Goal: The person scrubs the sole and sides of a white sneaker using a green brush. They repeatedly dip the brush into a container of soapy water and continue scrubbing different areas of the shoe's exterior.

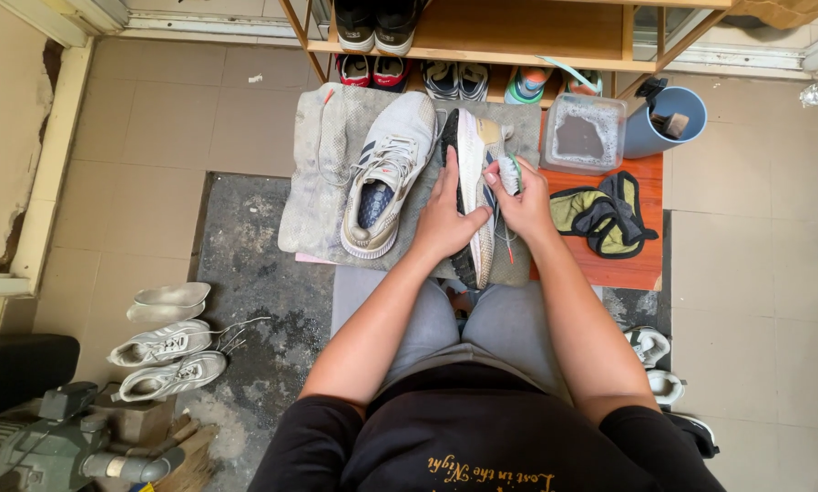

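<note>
1. Left hand (445, 219) lies clenched over the sneaker on its side (475, 196), pressing it onto the grey towel (313, 182); judged: this pins the shoe and turns its sole edge toward the other grip.
2. Right hand (523, 205) grasps a small brush (509, 173), bristles touching the shoe just beside the left grip.
3. The shoe is white with a black outsole and loose laces; its upper looks greyish, soiled.
4. A second sneaker (386, 173) rests upright, left of the left grip, on the same towel.
5. A tub of soapy water (584, 134) stands just beyond the right grip, near for dipping; crumpled gloves (605, 214) lie to its right on the orange counter (632, 264).
</note>
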